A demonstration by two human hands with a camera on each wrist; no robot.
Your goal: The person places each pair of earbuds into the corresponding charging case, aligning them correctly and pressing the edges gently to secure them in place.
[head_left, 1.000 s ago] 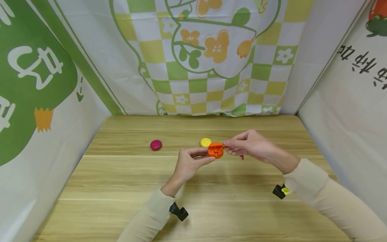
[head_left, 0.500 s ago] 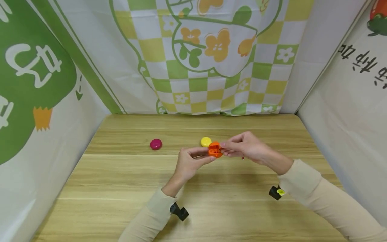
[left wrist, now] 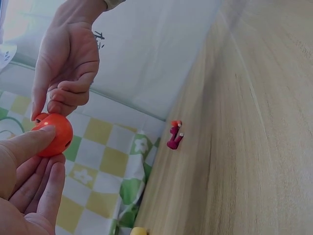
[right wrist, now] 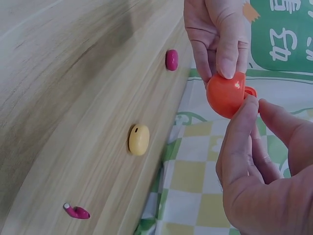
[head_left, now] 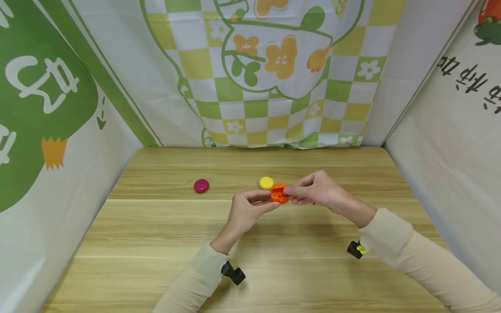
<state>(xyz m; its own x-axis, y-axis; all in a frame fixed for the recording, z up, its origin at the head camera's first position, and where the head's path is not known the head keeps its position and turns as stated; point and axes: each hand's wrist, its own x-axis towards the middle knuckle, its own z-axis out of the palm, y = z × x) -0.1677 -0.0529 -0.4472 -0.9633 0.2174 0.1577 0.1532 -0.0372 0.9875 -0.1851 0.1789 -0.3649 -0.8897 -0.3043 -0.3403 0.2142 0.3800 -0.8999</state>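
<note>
My left hand (head_left: 244, 211) holds an orange earbud case (head_left: 279, 200) up above the table, thumb on its front and fingers behind. The case's lid stands open toward me. At its right side, my right hand (head_left: 325, 191) pinches an orange earbud (left wrist: 40, 117) between thumb and index finger, right at the case's opening. The fingertips mostly hide the earbud. In the right wrist view, the round orange shell (right wrist: 224, 95) of the case shows between both hands.
On the wooden table (head_left: 274, 269), a yellow case (head_left: 266, 182) lies just behind the orange one, and a magenta case (head_left: 201, 186) lies farther left. Magenta earbuds (left wrist: 174, 144) with a small orange-red piece rest beyond the right hand. A checkered cloth (head_left: 254, 108) hangs behind.
My right hand has moved left with the orange earbud, from beside the case to its opening. The left hand holds the case almost still.
</note>
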